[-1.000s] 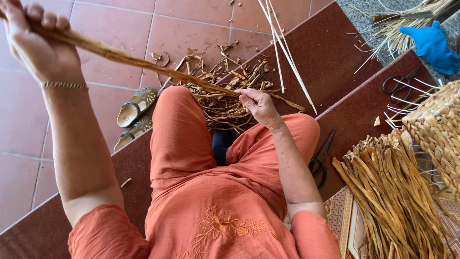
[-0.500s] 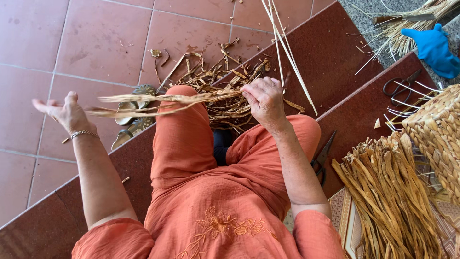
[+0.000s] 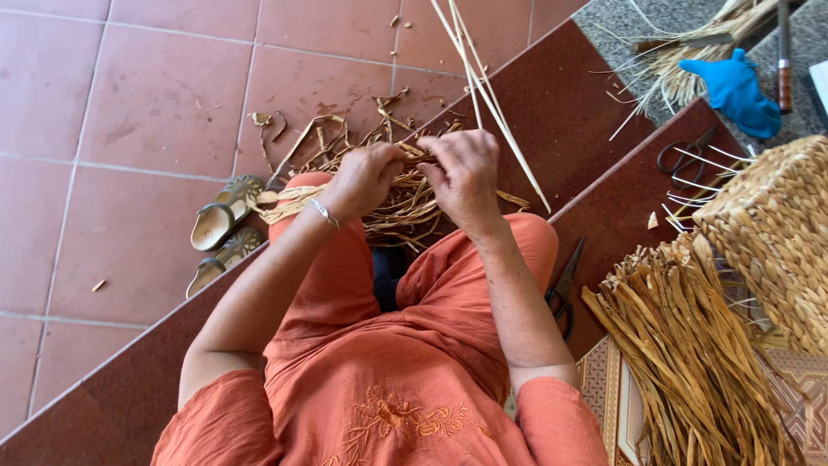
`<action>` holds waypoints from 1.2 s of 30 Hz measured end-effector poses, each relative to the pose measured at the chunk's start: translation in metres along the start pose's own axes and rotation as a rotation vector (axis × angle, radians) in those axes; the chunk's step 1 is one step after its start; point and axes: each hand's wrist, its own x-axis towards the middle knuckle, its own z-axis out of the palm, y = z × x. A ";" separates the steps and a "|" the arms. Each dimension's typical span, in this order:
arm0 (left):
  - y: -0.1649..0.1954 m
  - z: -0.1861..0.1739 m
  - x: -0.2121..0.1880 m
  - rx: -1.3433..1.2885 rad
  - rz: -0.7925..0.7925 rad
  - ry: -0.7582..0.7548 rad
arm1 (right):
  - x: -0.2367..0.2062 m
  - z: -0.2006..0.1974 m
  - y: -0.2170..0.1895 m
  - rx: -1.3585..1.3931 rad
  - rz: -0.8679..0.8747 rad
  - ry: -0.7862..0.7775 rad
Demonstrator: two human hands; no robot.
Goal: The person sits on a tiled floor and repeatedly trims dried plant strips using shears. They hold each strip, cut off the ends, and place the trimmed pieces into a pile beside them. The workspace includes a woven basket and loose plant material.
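I sit on a dark red step in orange clothes. My left hand (image 3: 364, 177) and my right hand (image 3: 464, 175) are close together above my knees, both gripping a dried tan fibre strip (image 3: 285, 197) that trails off to the left over my left knee. Below the hands, on the tiled floor, lies a tangled pile of dried strips (image 3: 405, 207). A thin bracelet circles my left wrist.
A pair of sandals (image 3: 220, 233) lies on the floor at left. Scissors (image 3: 562, 285) rest on the step by my right leg. A bundle of dried strips (image 3: 690, 345) and a woven basket (image 3: 776, 233) are at right. A blue glove (image 3: 733, 91) lies upper right, near another pair of scissors (image 3: 681, 155).
My left hand has come in from far out on the left to meet my right hand. The long strip, stretched out before, is now gathered between both hands.
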 end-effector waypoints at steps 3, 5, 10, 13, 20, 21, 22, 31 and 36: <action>-0.023 -0.003 0.035 0.085 -0.010 -0.021 | -0.025 -0.011 0.028 0.051 0.181 0.188; -0.032 -0.012 0.060 0.125 0.018 -0.030 | -0.062 -0.028 0.053 0.055 0.231 0.259; -0.032 -0.026 0.104 -0.006 -0.075 0.023 | -0.211 -0.080 0.086 -0.128 1.053 -0.035; -0.032 -0.015 0.111 -0.167 -0.165 0.057 | -0.288 -0.098 0.082 -0.385 1.333 -0.365; -0.049 0.038 0.101 -0.751 -0.540 -0.039 | -0.332 -0.097 0.069 -0.349 1.442 -0.442; -0.051 0.042 0.096 -0.766 -0.562 -0.053 | -0.329 -0.097 0.072 -0.362 1.422 -0.441; -0.054 0.044 0.091 -0.781 -0.580 -0.064 | -0.327 -0.098 0.075 -0.338 1.507 -0.461; -0.065 0.038 0.067 -0.992 -0.579 -0.045 | -0.344 -0.102 0.079 0.297 1.647 0.318; -0.050 0.032 0.071 -0.926 -0.580 -0.030 | -0.301 -0.118 0.048 0.876 1.353 0.568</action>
